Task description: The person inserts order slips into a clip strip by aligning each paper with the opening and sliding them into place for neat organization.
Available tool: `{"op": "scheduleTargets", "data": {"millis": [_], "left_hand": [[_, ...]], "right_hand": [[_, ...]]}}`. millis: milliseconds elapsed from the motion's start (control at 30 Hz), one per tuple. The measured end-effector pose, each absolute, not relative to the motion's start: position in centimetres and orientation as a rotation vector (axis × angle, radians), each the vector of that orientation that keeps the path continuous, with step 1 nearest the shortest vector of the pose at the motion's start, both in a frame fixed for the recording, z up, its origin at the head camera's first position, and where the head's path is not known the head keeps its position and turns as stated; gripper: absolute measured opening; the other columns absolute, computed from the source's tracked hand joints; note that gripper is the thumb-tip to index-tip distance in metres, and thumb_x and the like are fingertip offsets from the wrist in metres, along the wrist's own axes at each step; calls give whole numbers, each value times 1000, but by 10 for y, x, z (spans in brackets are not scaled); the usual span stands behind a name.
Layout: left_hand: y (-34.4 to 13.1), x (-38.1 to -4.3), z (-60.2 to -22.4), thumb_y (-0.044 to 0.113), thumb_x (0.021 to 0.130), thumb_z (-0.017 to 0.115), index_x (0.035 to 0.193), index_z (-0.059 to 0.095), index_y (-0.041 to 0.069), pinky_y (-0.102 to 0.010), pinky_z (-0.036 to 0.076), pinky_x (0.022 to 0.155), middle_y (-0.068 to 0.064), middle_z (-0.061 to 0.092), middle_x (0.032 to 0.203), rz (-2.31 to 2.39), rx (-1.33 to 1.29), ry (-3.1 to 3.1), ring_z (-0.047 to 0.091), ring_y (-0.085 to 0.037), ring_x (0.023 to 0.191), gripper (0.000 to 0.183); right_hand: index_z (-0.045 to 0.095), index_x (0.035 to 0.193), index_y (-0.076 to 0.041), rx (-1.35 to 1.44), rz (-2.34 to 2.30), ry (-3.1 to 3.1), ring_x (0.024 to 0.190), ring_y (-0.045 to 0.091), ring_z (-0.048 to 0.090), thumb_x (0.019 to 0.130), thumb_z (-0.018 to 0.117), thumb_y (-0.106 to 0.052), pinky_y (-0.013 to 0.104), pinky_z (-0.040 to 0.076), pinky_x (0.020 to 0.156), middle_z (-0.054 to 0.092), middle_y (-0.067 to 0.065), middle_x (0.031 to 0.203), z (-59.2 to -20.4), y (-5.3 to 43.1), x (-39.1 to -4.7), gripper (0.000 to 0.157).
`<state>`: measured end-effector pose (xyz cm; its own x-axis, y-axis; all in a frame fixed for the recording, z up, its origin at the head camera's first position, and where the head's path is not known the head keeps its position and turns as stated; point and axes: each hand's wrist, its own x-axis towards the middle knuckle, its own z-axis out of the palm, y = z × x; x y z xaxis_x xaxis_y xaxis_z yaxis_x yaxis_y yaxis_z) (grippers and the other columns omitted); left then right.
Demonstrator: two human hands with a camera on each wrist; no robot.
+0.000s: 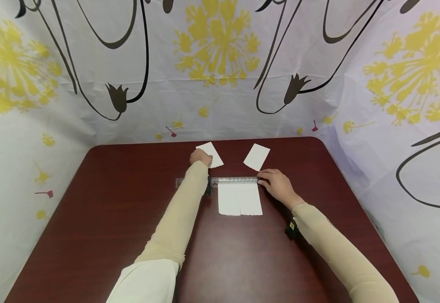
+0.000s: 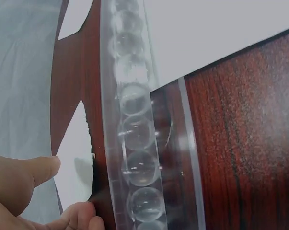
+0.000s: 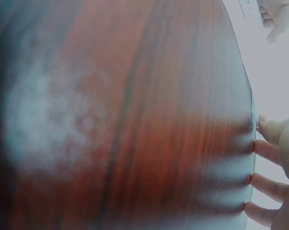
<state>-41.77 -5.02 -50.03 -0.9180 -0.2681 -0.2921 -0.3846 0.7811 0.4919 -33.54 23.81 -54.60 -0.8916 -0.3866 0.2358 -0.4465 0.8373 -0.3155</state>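
My left hand (image 1: 201, 158) is at a small piece of white paper (image 1: 213, 155) near the table's far edge. In the left wrist view its thumb (image 2: 47, 168) overlaps one edge of that paper, and the fingertips (image 2: 86, 211) are at the torn edge, apart from the thumb. A clear plastic ruler (image 1: 235, 180) with a row of round bubbles lies across the top of a white sheet (image 1: 238, 200). My right hand (image 1: 276, 185) rests at the ruler's right end. Its thumb (image 3: 271, 128) touches that end, with the other fingers spread and their tips on the table.
Another small white paper piece (image 1: 257, 157) lies beyond the ruler's right end. The white sheet has a line down its middle and a rough near edge. All this lies on a dark red-brown wooden table (image 1: 129, 202), with patterned white cloth (image 1: 220, 109) behind it.
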Motion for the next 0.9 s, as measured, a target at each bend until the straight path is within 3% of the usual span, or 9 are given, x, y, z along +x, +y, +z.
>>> {"op": "scheduleTargets", "data": {"millis": [167, 400, 567, 767, 900], "left_hand": [[-50, -424, -505, 41, 96, 59, 127, 59, -8, -42, 55, 97, -24, 62, 123, 736, -577, 2786, 62, -34, 114, 58], [-49, -431, -514, 35, 91, 67, 143, 32, -16, -40, 56, 91, -29, 46, 129, 840, -700, 2744, 56, -37, 115, 80], [-47, -431, -514, 34, 92, 64, 143, 32, -17, -37, 56, 88, -29, 48, 129, 653, -635, 2795, 56, -35, 112, 79], [-47, -431, -514, 23, 87, 67, 142, 37, -14, -40, 56, 93, -29, 48, 130, 639, -664, 2810, 54, -37, 117, 73], [-47, -430, -514, 35, 84, 72, 137, 44, -10, -42, 55, 91, -24, 52, 125, 547, -733, 2828, 55, -34, 114, 74]], "right_hand": [[70, 123, -12, 650, 548, -2861, 126, 34, 57, 96, 65, -25, 55, 51, 97, 67, 11, 128, -545, 237, -337, 31], [70, 123, -12, 637, 543, -2870, 125, 34, 57, 96, 65, -25, 55, 52, 96, 67, 11, 128, -544, 236, -337, 30], [70, 122, -11, 637, 549, -2867, 125, 34, 57, 96, 65, -25, 55, 52, 97, 67, 12, 127, -544, 236, -337, 30], [70, 122, -12, 637, 538, -2872, 126, 35, 57, 96, 65, -25, 55, 52, 97, 67, 12, 128, -544, 237, -338, 30], [70, 122, -12, 641, 536, -2869, 125, 35, 57, 96, 65, -26, 55, 52, 96, 67, 12, 128, -545, 238, -338, 30]]}}
